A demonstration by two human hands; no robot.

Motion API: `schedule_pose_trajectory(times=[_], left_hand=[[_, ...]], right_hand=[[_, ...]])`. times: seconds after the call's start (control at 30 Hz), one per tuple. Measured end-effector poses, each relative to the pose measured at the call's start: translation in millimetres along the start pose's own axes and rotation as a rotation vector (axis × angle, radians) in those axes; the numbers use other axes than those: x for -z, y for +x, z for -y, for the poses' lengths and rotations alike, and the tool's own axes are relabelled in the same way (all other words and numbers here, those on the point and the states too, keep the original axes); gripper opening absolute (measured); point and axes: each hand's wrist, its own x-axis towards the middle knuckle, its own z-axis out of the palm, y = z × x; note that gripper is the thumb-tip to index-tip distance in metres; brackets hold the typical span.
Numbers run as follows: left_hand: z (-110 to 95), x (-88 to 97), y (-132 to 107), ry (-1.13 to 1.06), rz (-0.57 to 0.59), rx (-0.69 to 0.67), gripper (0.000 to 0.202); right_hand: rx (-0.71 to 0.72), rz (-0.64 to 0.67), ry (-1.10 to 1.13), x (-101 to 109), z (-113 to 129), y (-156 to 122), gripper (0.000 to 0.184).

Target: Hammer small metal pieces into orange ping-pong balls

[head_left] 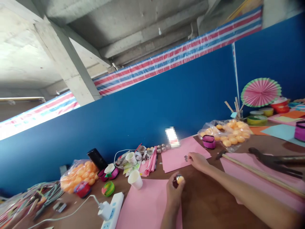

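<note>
My left hand [173, 194] is closed around a small ball [180, 180], part shiny silver and part orange, above the edge of a pink paper sheet [145, 203]. Farther forward, my right hand [199, 162] reaches over another pink sheet [173, 162]. Its fingers are drawn together at a little pile of small dark pieces [186, 158]; whether a piece is between them is too small to see. Several silvery balls [163, 147] sit at the back of that sheet, beside a blurred-out bright object [172, 137]. A white paper cup [135, 180] stands left of my left hand.
Clear bags of orange balls [79, 173] [234, 133] lie left and right. A hammer-like tool [269, 160] and a wooden stick [259, 173] lie at right. A white power strip [114, 206] is at front left. Another person's hand [25, 216] shows at lower left. A blue partition [147, 117] stands behind.
</note>
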Motion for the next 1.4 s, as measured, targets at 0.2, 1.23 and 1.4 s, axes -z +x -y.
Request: schedule_pose_trajectory(times=[0.2, 1.23, 1.4], left_hand=[[1.9, -1.0, -2.0, 0.064, 0.005, -0.008, 0.046], [-35.0, -14.6, -30.6, 0.912, 0.298, -0.720, 0.049], [-53.9, -10.6, -39.4, 0.951, 0.316, -0.795, 0.050]], right_hand=[[0.167, -0.045, 0.165, 5.6, 6.3, -14.0, 0.013], [0.360, -0.250, 0.186, -7.4, 7.4, -36.8, 0.015], [0.361, -0.258, 0.162, -4.5, 8.1, -39.4, 0.016]])
